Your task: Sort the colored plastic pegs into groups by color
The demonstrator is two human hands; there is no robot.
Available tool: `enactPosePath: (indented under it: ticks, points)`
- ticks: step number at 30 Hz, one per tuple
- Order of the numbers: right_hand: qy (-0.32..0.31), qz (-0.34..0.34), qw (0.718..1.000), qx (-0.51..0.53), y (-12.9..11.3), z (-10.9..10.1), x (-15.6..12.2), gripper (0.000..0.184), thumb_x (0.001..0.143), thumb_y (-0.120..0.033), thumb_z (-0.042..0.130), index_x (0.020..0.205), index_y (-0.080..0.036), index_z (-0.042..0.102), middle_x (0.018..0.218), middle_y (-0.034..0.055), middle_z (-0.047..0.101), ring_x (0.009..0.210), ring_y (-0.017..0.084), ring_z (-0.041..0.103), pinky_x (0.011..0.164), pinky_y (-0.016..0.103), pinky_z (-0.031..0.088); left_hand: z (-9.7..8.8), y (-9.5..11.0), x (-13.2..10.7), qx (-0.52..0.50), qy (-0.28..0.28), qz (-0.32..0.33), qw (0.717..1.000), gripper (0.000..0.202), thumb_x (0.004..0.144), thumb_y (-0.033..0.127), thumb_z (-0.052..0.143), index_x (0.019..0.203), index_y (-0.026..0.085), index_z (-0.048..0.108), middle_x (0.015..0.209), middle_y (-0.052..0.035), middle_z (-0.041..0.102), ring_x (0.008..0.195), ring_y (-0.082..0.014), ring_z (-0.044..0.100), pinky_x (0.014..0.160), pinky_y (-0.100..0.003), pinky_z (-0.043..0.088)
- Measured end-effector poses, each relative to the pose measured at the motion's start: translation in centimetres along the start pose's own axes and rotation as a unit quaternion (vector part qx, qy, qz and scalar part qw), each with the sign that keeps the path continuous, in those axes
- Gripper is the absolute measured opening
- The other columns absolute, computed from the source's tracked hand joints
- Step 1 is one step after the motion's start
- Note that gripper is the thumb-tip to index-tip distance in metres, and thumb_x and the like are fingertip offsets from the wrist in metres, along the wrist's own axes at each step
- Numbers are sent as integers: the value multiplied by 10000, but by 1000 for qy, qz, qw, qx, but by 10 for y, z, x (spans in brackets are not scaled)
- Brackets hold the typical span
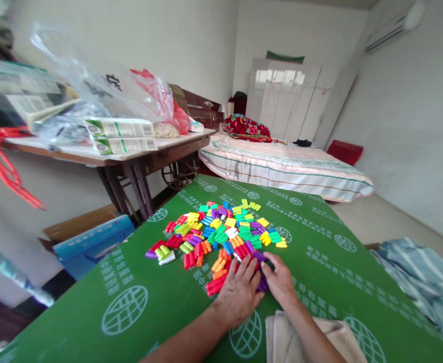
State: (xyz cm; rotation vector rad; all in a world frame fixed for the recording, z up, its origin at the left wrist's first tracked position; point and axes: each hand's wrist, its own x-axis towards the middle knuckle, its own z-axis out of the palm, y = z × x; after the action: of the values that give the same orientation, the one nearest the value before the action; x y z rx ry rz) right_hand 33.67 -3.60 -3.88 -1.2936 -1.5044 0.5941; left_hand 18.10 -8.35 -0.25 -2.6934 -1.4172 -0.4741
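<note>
Small ribbed plastic pieces in many colours lie in a loose heap on a green tabletop. They look like short joined tubes; their exact kind is too small to make out. My left hand lies palm down at the near edge of the heap, fingers spread over red pieces and partly covering them. Close beside it, my right hand has its thumb and forefinger apart, touching purple pieces. More purple shows between the two hands, partly hidden by the fingers.
A folded beige cloth lies under my right forearm. On the left stands a table with boxes and plastic bags. Below it sits a blue carton. A bed is beyond; blue striped fabric lies at right.
</note>
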Motion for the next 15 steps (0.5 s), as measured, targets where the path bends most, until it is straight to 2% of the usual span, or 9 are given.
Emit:
enactPosePath:
  ticks: [2, 6, 15]
  points:
    - [-11, 13, 998, 53, -7, 4, -4, 282, 750, -345, 578, 978, -225, 694, 1021, 64, 692, 976, 235, 631, 896, 396, 490, 2, -2, 1, 6, 11, -9, 1000, 505, 883, 439, 458, 1326, 198, 460, 1407, -119, 435, 1319, -313, 336, 1067, -573, 244]
    - [10, 97, 981, 168, -16, 12, -2, 328, 731, -412, 616, 952, -183, 693, 994, 83, 707, 939, 243, 648, 886, 402, 492, 4, -3, 5, 14, 24, -32, 999, 499, 885, 425, 445, 1316, 173, 470, 1396, -127, 449, 1318, -316, 337, 1059, -573, 262]
    - [52, 125, 965, 224, -31, 18, -5, 388, 729, -498, 618, 904, -162, 700, 979, 97, 714, 920, 240, 652, 857, 373, 497, -1, -7, -1, 36, 52, -56, 996, 405, 838, 325, 487, 1202, 168, 568, 1367, -120, 483, 1299, -315, 371, 1067, -546, 280]
